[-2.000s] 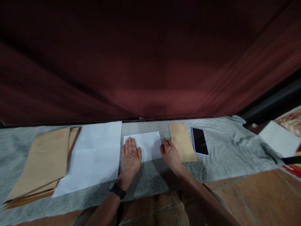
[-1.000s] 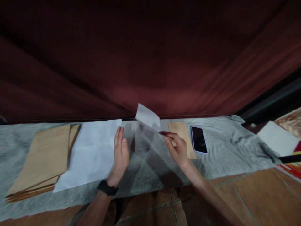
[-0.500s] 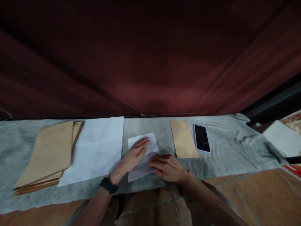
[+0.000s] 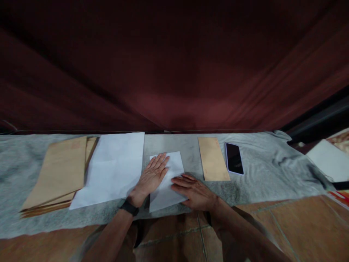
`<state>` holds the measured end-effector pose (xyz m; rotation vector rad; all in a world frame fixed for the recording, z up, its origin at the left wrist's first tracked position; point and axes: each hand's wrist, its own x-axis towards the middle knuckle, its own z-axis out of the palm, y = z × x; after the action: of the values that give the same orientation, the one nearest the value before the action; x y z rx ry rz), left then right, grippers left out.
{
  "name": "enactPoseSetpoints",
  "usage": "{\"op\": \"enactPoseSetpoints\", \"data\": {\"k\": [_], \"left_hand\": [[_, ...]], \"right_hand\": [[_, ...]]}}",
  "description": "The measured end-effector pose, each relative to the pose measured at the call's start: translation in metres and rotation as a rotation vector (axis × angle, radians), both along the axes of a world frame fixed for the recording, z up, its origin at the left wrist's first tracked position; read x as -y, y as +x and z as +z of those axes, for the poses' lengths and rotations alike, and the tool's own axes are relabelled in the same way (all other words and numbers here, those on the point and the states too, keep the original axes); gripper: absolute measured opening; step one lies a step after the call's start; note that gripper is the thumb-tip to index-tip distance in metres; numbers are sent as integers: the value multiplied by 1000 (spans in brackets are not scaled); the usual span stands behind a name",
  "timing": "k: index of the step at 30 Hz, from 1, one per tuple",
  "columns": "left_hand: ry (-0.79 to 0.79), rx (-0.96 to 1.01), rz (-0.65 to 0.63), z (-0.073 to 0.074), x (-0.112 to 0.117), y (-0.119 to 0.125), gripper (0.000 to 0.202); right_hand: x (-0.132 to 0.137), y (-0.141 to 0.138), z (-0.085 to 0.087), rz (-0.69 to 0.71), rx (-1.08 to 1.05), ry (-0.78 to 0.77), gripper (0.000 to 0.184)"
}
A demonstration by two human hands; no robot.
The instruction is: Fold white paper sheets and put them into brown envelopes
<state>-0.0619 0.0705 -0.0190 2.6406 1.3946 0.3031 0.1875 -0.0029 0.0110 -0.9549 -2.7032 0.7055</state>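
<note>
A folded sheet of white paper [image 4: 170, 193] lies on the grey cloth in front of me. My left hand [image 4: 153, 174] rests flat on its upper left part, fingers stretched out and a dark band on the wrist. Across the paper's right edge lies my right hand [image 4: 195, 191], its fingers extended and pressing on the sheet. To the left is a larger white sheet [image 4: 114, 167] with faint creases. A single brown envelope [image 4: 214, 159] lies to the right of my right hand.
A stack of brown envelopes [image 4: 60, 169] sits at the far left of the grey cloth [image 4: 272, 171]. Beyond the single envelope is a phone [image 4: 234, 159] with a purple edge. A dark red curtain [image 4: 174, 72] hangs behind; floor tiles [image 4: 308, 225] show in front.
My left hand has turned flatter and shifted slightly left on the folded paper, and its fingers now point farther up. My right hand stays at the right edge, its fingers flatter.
</note>
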Motion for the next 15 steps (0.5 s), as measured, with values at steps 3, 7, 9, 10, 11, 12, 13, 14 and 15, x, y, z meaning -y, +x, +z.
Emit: {"op": "enactPoseSetpoints", "data": {"k": [3,7,9,10,11,12,13,14,15], "left_hand": [[-25,47,66,-2,-1,-7,59],[-120,195,137,4,0,-7,59],[-213,321,152,16,1,-7,58],[-281,391,149,25,2,-7,58],[-365,458,140,34,3,-9,58],[-465,516,132,45,5,-12,59],[-581,557,114,55,7,-17,61],[-682,590,98,64,8,-22,63],[-760,606,78,72,11,-28,65]], "right_hand": [[-3,6,2,-27,-16,-15,58],[-7,7,9,-83,-43,-57,41],[-9,7,12,-125,-61,-68,36],[-9,7,13,-139,-69,-69,35],[-10,7,13,-146,-75,-70,35],[-11,7,13,-150,-83,-69,34],[-12,7,13,-156,-93,-68,33],[-12,8,13,-166,-102,-69,33],[-13,9,12,-181,-114,-68,32]]}}
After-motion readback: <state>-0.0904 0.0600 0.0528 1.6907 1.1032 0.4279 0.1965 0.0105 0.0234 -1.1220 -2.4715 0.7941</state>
